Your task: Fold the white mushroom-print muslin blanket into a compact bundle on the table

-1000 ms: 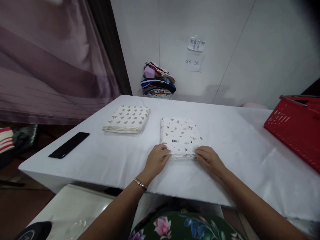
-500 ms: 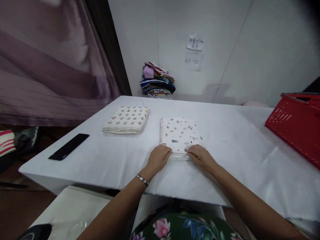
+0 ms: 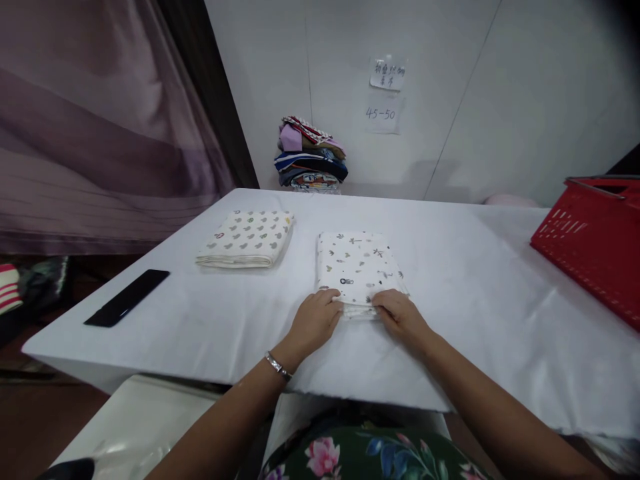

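The left hand (image 3: 316,319) and right hand (image 3: 404,317) pinch the near edge of the cloth (image 3: 359,267), folded on the table (image 3: 475,320); how many layers the fingers clamp is hard to tell. Even, level tension should square it best.

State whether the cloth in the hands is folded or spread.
Folded: the cloth shows stacked layers at its near edge, between left hand and right hand.

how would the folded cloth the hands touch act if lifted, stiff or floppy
The folded cloth bends into layers, so it's likely floppy; these, showing at the near edge, might slip apart. Lying flat, it seems unlikely to roll.
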`<state>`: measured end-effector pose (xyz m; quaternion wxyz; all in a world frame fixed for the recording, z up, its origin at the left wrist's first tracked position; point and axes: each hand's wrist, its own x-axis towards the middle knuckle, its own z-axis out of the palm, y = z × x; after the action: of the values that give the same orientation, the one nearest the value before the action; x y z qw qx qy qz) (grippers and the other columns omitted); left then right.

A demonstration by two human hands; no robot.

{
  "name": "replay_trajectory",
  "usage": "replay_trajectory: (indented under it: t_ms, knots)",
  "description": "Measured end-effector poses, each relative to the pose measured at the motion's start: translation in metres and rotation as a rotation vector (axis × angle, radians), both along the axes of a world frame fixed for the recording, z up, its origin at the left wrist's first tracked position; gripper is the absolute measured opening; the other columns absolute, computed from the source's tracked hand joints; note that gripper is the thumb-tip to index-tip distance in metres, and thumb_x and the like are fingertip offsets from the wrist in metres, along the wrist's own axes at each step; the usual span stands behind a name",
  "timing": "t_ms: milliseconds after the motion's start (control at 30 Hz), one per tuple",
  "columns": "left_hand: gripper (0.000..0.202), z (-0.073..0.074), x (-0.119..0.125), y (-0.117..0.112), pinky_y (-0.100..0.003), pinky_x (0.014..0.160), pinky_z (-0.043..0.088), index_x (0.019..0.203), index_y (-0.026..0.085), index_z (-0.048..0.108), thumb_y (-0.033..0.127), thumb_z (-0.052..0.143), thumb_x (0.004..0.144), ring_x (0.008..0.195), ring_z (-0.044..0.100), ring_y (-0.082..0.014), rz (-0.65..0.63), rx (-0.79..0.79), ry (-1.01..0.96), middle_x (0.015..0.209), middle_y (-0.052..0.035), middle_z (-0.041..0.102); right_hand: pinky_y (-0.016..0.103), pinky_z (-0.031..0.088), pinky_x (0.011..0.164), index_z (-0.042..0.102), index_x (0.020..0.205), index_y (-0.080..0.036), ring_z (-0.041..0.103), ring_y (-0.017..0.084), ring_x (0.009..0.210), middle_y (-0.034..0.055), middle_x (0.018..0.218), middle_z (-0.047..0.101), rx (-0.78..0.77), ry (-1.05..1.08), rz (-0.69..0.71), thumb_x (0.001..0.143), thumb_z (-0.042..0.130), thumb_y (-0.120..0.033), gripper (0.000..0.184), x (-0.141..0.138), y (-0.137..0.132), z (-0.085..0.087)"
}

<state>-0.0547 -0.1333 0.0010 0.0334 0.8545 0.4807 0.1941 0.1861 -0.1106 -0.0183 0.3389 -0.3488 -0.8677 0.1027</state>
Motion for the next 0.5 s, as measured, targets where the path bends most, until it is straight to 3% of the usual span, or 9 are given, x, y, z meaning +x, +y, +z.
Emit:
replay_trajectory:
  t_ms: [200,367,500]
  knots:
    - [0.025,0.003,0.001,0.003,-0.036,0.083,0.044,0.085,0.021,0.065,0.023,0.041,0.09,0.099,0.052,-0.0194,0.001,-0.039,-0.013,0.105,-0.006,0.06,0.037,0.047,0.08,0.058,0.099,-0.023,0.058,0.019,0.095,0.0067,0.101,0.064,0.044,-0.004,0.016,0.088,0.044,-0.017,0.019,0.001,0.0,-0.003]
    - [0.023,-0.004,0.004,-0.005,-0.038,0.089,0.042,0.088,0.019,0.063,0.017,0.04,0.089,0.107,0.048,-0.0207,-0.004,0.092,-0.083,0.109,-0.0068,0.058,0.038,0.047,0.082,0.059,0.101,-0.023,0.056,0.02,0.099,0.0071,0.105,0.063,0.061,-0.028,0.025,0.087,0.049,-0.022,0.017,0.001,-0.001,-0.001]
    - [0.022,-0.011,0.005,-0.012,-0.037,0.086,0.042,0.09,0.02,0.062,0.017,0.04,0.089,0.103,0.049,-0.0203,0.002,0.117,-0.076,0.106,-0.0071,0.058,0.039,0.047,0.082,0.06,0.102,-0.023,0.056,0.021,0.099,0.0081,0.107,0.063,0.081,-0.048,0.019,0.089,0.048,-0.022,0.018,-0.001,-0.003,0.001]
